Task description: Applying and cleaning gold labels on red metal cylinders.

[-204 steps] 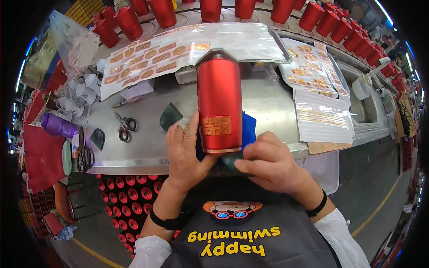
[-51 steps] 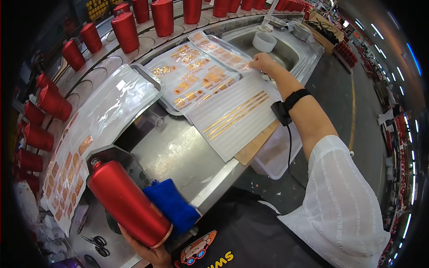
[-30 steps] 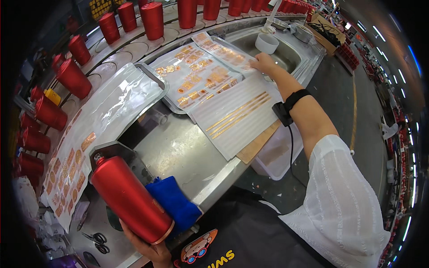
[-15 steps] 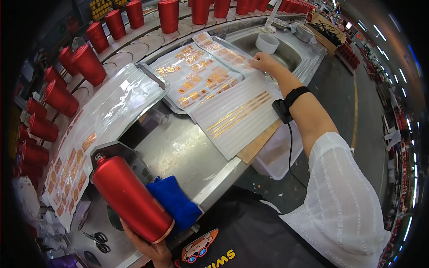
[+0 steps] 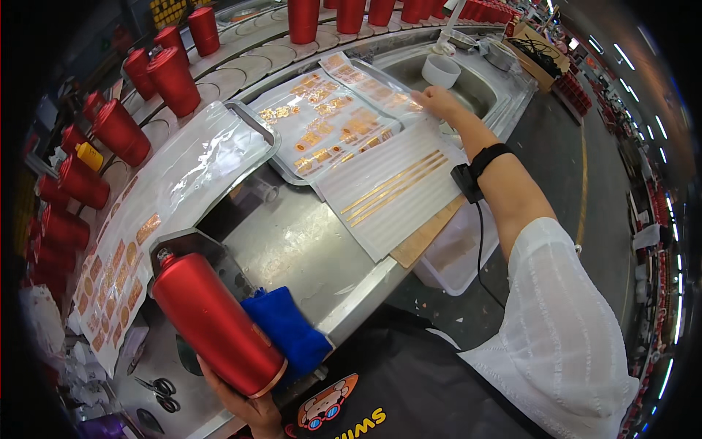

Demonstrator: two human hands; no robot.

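My left hand [image 5: 252, 411] supports a large red metal bottle [image 5: 216, 322] by its base end, the fingers wrapped round its underside. The bottle lies tilted, its narrow neck in a grey angular holder [image 5: 194, 241]. A folded blue cloth [image 5: 289, 333] sits against its right side. Out at the far right of the bench, my right hand [image 5: 439, 104] is closed at the edge of a narrow strip of gold-orange decals [image 5: 373, 84]. Whatever its fingertips hold is hidden. Beside that strip, a larger decal sheet [image 5: 322, 121] rests in a metal tray [image 5: 281, 174].
A white sheet with gold stripes [image 5: 395, 186] lies on a brown board [image 5: 428, 230]. Another decal sheet [image 5: 117, 274] spreads along the left. Scissors [image 5: 162, 394] lie lower left. Red tumblers [image 5: 175, 82] stand on a curved conveyor. A sink [image 5: 472, 91] holds a white bowl [image 5: 441, 71].
The red tumblers have travelled along the conveyor toward the far right, and a yellow object has come into sight among them at left. My right hand has shifted slightly; the bottle stays almost still.
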